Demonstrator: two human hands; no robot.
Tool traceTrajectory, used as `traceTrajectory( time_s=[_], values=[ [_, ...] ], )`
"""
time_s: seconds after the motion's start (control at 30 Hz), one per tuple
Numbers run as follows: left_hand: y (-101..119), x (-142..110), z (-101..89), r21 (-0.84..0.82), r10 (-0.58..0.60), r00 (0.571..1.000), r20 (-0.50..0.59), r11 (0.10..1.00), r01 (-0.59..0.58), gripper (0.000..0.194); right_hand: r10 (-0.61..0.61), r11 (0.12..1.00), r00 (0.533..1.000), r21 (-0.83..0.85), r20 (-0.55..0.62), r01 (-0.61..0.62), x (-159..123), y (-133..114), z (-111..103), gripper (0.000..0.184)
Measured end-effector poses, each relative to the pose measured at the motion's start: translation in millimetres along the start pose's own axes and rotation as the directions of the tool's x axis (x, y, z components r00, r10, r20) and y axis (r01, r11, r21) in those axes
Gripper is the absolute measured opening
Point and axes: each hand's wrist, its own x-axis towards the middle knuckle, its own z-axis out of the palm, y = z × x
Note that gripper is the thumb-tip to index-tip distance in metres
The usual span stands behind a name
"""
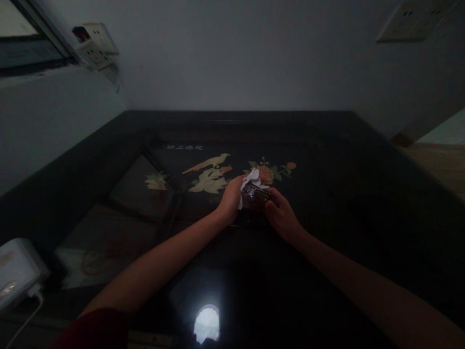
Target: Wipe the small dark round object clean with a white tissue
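A small dark, glossy object that looks like a glass (252,198) is held between my hands above the black table; its exact kind is hard to make out in the dim light. On its right side, my right hand (281,213) grips it with thumb and fingers. A crumpled white tissue (255,178) lies against its top and left side. My left hand (231,198) is closed around the tissue and presses it to the glass, with most of its fingers hidden behind.
The shiny black table (327,194) bears a painted bird (214,160) and flowers (286,169). A white device (20,269) with a cable (31,310) stands at the left edge. Wall sockets (96,53) are mounted at the back left, with another socket panel (414,19) at upper right.
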Motion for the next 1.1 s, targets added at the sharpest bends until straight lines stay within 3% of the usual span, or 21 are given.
traceTrajectory(
  time_s=[0.1, 0.23, 0.3, 0.4, 0.47, 0.53, 0.63, 0.7, 0.8, 0.87, 0.97, 1.03, 1.1],
  values=[
    [-1.8, -0.8, -1.2, 0.037, 0.059, 0.998, 0.022, 0.997, -0.06, 0.028, 0.0, 1.0, 1.0, 0.01, 0.012, 0.0, 0.1, -0.1, 0.3, 0.051],
    [0.3, -7.8, -3.1, 0.337, 0.31, 0.949, 0.058, 0.889, -0.311, 0.032, 0.001, 1.0, 1.0, -0.024, 0.021, 0.0, -0.7, -1.5, -1.0, 0.052],
    [1.6, -11.8, -3.7, 0.482, 0.442, 0.888, 0.127, 0.755, -0.445, 0.037, 0.002, 0.999, 1.0, -0.041, 0.014, -0.001, -1.0, -2.4, -1.3, 0.052],
    [3.7, -16.1, -4.2, 0.596, 0.6, 0.73, 0.326, 0.469, -0.652, 0.04, -0.012, 1.0, 1.0, -0.013, -0.004, 0.012, 0.0, -2.5, -0.5, 0.051],
    [5.9, -17.8, -4.2, 0.602, 0.636, 0.611, 0.472, 0.273, -0.75, 0.037, -0.012, 1.0, 1.0, 0.005, -0.025, 0.013, 1.2, -1.6, 0.6, 0.046],
    [8.8, -18.7, -4.1, 0.6, 0.631, 0.526, 0.57, 0.118, -0.791, 0.034, -0.003, 1.0, 0.999, 0.005, -0.038, 0.004, 2.2, -0.4, 1.7, 0.042],
    [12.3, -19.3, -4.1, 0.604, 0.596, 0.467, 0.653, -0.037, -0.796, 0.031, -0.013, 1.0, 0.999, -0.009, -0.048, 0.013, 2.7, 0.5, 2.5, 0.042],
    [13.0, -19.1, -4.2, 0.599, 0.585, 0.452, 0.674, -0.074, -0.797, 0.029, -0.033, 0.999, 0.998, -0.022, -0.057, 0.032, 2.6, 0.0, 2.5, 0.044],
    [12.4, -18.5, -4.1, 0.592, 0.612, 0.473, 0.634, 0.009, -0.806, 0.029, -0.03, 0.998, 0.998, -0.066, -0.055, 0.026, 2.3, -2.3, 2.6, 0.042],
    [11.9, -17.7, -4.0, 0.591, 0.632, 0.536, 0.559, 0.149, -0.792, 0.031, -0.014, 0.996, 0.999, -0.083, -0.052, 0.01, 2.0, -3.6, 3.0, 0.04],
    [11.8, -15.0, -4.3, 0.572, 0.601, 0.694, 0.397, 0.43, -0.699, 0.034, 0.001, 0.999, 0.999, -0.043, -0.047, -0.003, 1.2, -4.1, 3.4, 0.046],
    [10.6, -11.5, -5.1, 0.525, 0.513, 0.816, 0.267, 0.632, -0.57, 0.036, 0.017, 1.0, 0.999, -0.016, -0.037, -0.018, 0.5, -4.0, 3.3, 0.049],
    [7.1, -6.7, -6.1, 0.443, 0.389, 0.91, 0.145, 0.797, -0.412, 0.035, 0.031, 0.999, 0.999, -0.005, -0.031, -0.032, -0.1, -3.7, 3.1, 0.05]
  ],
)
